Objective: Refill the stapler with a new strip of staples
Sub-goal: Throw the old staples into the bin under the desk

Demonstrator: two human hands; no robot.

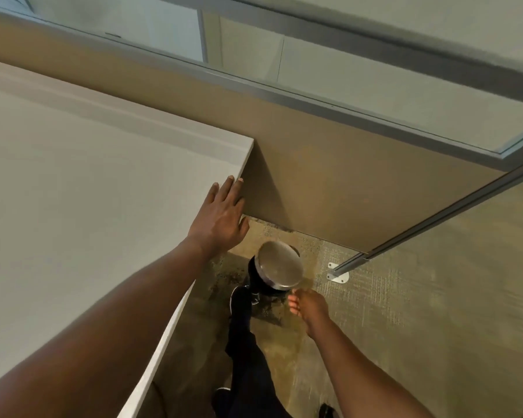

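Your left hand (221,218) lies flat on the white worktop (88,191), close to its far right corner. Its fingers (224,191) are stretched out straight and held close together, with the tips reaching the right edge and the thumb hanging over the side. They hold nothing.

Your right hand (307,307) hangs low over the floor (405,312), just on the near side of a small bin (277,271). Its fingers (293,304) are loosely curled and a little apart. The hand is blurred, so you cannot tell whether they pinch anything small; they do not touch the bin.

The bin is black, with a round silver lid tilted up toward you. Your dark shoe (240,300) sits at its base on the left side, with your dark trouser leg (248,357) running back toward you.

Neither the stapler nor a strip of staples shows anywhere; the visible part of the worktop is bare apart from your hand. No writing or labels can be read.

Beyond the worktop stands a tan partition (344,176) topped with a glass panel (375,101) in a metal frame.
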